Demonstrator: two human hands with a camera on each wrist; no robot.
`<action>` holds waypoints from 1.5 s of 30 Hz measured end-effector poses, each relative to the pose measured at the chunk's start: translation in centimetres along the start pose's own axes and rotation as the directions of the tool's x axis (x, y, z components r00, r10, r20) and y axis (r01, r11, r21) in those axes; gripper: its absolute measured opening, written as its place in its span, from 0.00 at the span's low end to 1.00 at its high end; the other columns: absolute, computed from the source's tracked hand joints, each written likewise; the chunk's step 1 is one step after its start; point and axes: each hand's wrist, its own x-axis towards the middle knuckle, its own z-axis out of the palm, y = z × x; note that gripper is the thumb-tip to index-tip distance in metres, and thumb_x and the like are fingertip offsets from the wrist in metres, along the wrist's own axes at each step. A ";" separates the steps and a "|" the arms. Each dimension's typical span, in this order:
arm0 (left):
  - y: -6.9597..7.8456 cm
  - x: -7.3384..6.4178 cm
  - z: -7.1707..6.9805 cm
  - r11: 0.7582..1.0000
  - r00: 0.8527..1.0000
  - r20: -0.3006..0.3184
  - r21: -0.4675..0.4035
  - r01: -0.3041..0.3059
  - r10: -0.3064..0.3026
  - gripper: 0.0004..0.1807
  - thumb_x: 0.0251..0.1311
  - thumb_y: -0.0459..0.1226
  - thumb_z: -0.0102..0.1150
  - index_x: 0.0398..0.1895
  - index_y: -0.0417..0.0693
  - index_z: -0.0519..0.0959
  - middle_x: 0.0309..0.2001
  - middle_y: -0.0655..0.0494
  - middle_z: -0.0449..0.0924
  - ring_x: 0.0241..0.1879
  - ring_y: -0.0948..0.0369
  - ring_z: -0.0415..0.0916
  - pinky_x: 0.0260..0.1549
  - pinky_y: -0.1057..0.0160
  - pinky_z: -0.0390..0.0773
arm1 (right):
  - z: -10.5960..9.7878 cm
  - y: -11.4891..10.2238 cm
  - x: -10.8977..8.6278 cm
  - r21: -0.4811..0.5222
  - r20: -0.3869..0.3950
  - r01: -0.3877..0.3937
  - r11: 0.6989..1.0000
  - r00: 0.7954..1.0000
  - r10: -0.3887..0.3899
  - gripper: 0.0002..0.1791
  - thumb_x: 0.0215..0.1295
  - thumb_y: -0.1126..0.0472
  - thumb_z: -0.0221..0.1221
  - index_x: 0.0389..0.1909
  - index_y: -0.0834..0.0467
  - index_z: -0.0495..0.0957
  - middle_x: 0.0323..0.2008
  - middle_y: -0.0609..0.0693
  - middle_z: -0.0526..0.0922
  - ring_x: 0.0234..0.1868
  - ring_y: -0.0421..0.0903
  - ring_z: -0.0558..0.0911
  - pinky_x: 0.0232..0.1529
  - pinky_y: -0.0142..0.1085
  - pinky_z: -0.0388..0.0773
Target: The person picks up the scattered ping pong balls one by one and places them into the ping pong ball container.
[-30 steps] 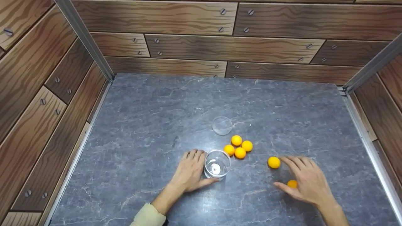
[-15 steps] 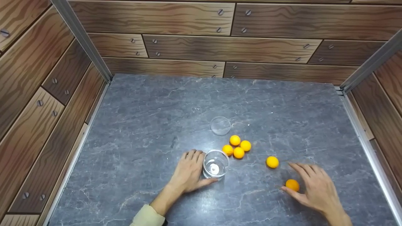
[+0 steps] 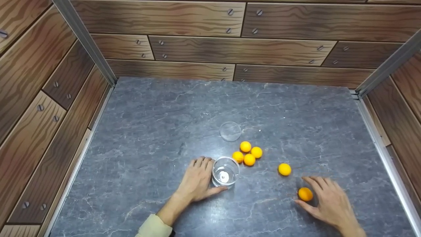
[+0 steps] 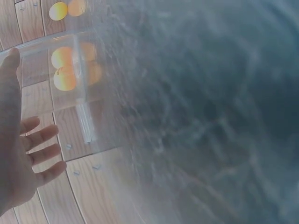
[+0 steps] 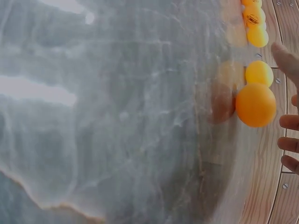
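Note:
A clear plastic cup stands upright on the table, and my left hand curves round its left side, thumb along the near side. In the left wrist view the left hand shows beside the see-through cup wall. My right hand is spread, thumb and fingers apart, about an orange table tennis ball; a gap shows between them in the right wrist view, where the ball rests on the table. A second orange ball lies just beyond that hand.
Several more orange balls sit clustered right behind the cup. A clear round lid lies flat farther back. Wood-patterned walls with metal edge strips bound the grey marbled table.
My right hand has drawn back to the right and nearer, away from the farther ball and toward the near one. The left hand stays at the cup. The head view has shifted slightly.

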 end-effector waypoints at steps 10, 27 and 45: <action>0.1 0.0 -0.1 1.000 1.000 -0.007 0.001 0.001 -0.001 0.51 0.54 0.80 0.54 0.61 0.47 0.74 0.54 0.52 0.80 0.55 0.54 0.78 0.55 0.53 0.81 | 0.5 0.0 -0.8 0.005 0.027 -0.009 1.000 1.000 0.009 0.43 0.39 0.38 0.81 0.56 0.55 0.84 0.43 0.53 0.86 0.40 0.52 0.82 0.40 0.50 0.79; 0.1 -0.1 -0.3 1.000 1.000 0.014 0.008 0.000 0.000 0.51 0.56 0.80 0.49 0.62 0.47 0.73 0.54 0.52 0.80 0.55 0.54 0.77 0.54 0.53 0.79 | 0.8 -0.5 -1.7 -0.031 0.066 -0.050 0.998 0.997 0.052 0.36 0.42 0.43 0.82 0.52 0.55 0.85 0.36 0.49 0.82 0.34 0.48 0.78 0.36 0.48 0.77; 0.1 -0.1 -0.3 0.999 1.000 0.018 -0.030 0.015 -0.014 0.51 0.56 0.79 0.53 0.62 0.47 0.72 0.53 0.52 0.80 0.55 0.55 0.77 0.54 0.53 0.79 | 0.9 -0.7 -1.7 -0.012 0.057 -0.045 0.999 0.997 0.045 0.26 0.44 0.49 0.82 0.46 0.51 0.87 0.36 0.47 0.82 0.36 0.47 0.79 0.36 0.47 0.78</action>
